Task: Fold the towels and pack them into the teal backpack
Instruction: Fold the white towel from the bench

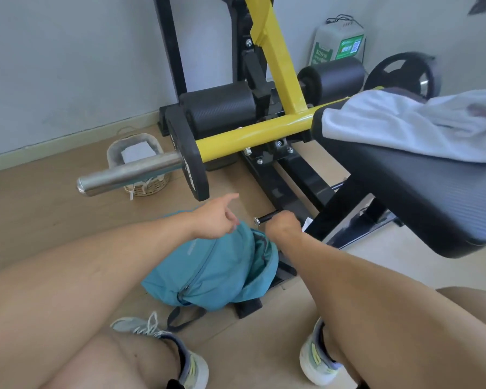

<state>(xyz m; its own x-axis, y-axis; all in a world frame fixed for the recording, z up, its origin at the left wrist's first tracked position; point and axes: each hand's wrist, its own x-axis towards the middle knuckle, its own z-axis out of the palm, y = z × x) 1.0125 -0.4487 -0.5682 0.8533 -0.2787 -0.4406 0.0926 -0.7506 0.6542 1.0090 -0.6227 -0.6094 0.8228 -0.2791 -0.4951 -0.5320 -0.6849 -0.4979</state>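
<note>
Both forearms reach down from the camera toward the teal backpack [213,273], which lies on the wooden floor [40,203] directly beneath the hands, between 2 sneakered feet. Its long axis runs from the near left to the far right, with the unzipped mouth facing right, under the right hand. That right hand [282,227] is curled at the far edge of the opening, apparently pinching the rim or zipper, though the exact grasp cannot be made out. Just beyond its knuckles a small black peg [267,217] sticks out from the machine base. Slightly left, the left hand [215,216] hovers over the top corner of the pack, fingers relaxed and extended, holding nothing. A white towel [404,127] lies unfolded on the black padded table [421,197] up and well to the right of both hands, so the right hand is judged the nearer one to fetch it. Beyond the left hand, a woven basket [136,164] sits behind a steel bar.
</note>
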